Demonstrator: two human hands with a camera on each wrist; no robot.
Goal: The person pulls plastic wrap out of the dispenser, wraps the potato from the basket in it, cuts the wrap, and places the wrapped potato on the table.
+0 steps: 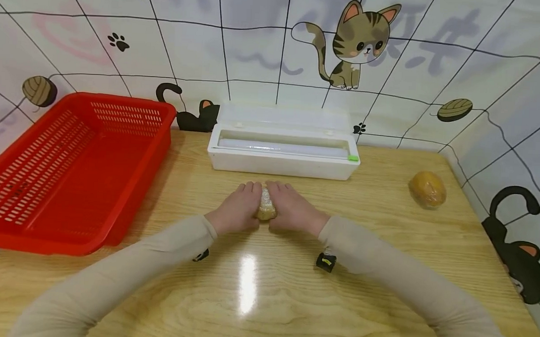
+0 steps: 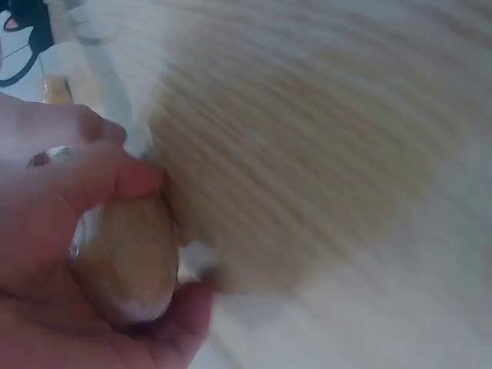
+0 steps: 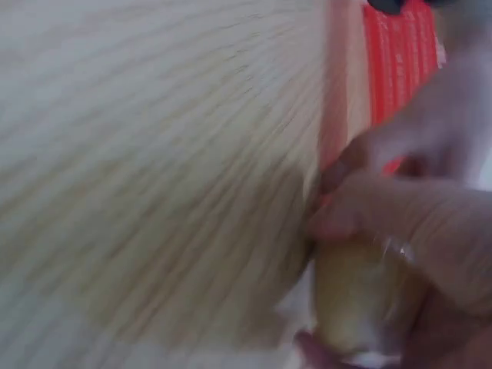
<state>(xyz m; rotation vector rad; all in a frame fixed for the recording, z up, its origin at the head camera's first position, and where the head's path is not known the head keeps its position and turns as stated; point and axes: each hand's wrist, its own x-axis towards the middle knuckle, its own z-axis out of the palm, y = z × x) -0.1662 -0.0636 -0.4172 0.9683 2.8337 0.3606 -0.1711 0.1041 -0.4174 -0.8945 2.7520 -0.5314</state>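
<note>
Between both hands, in the middle of the table, is a tan rounded item wrapped in clear film [image 1: 266, 206]. My left hand [image 1: 241, 208] grips its left side; in the left wrist view the thumb and fingers curl round the wrapped item [image 2: 131, 254]. From the right side my right hand [image 1: 294, 209] holds the same item, its fingers bent round it in the blurred right wrist view [image 3: 361, 284]. The item's kind is not clear. Just behind the hands stands a white cling film dispenser [image 1: 281, 164], lid raised, with a film roll [image 1: 281, 148] inside.
At left stands a red plastic basket [image 1: 117, 203] with perforated sides. An orange-yellow rounded item in clear film [image 1: 427, 189] lies at the right of the wooden table [image 1: 283, 303]. A green slider [image 1: 352, 158] sits on the dispenser's right front edge. Cat-patterned walls border the back and right.
</note>
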